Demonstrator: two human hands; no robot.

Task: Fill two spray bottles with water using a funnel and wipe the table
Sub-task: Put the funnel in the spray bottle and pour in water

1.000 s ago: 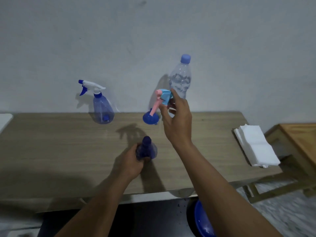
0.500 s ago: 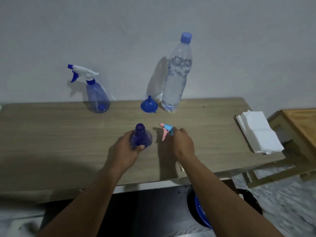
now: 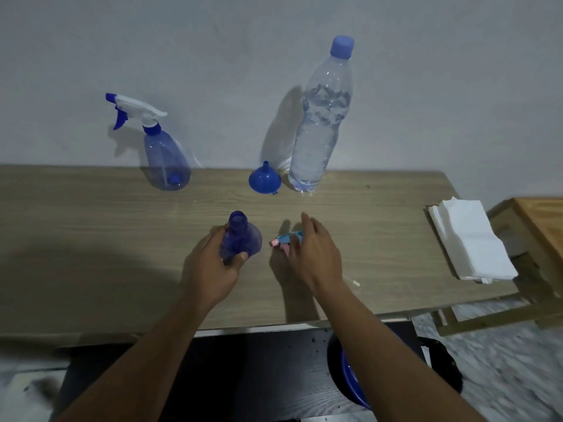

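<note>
My left hand grips a small blue spray bottle that stands upright on the wooden table, its neck uncapped. Just right of it the pink and light-blue spray head lies on the table. My right hand hovers over it with fingers spread and the index finger raised; the thumb is hidden. The white tip of its dip tube pokes out beyond my wrist. A blue funnel sits mouth-down near the wall, beside a tall capped water bottle. A second spray bottle, with a white and blue trigger head, stands at the back left.
A stack of white paper napkins lies at the table's right end. A lower wooden stand is beyond it. Under the table's front edge a blue basin rests on the dark floor.
My right hand brought the spray head down from above the table, laid it right of the bottle, and its fingers have loosened. My left hand keeps its hold on the bottle.
</note>
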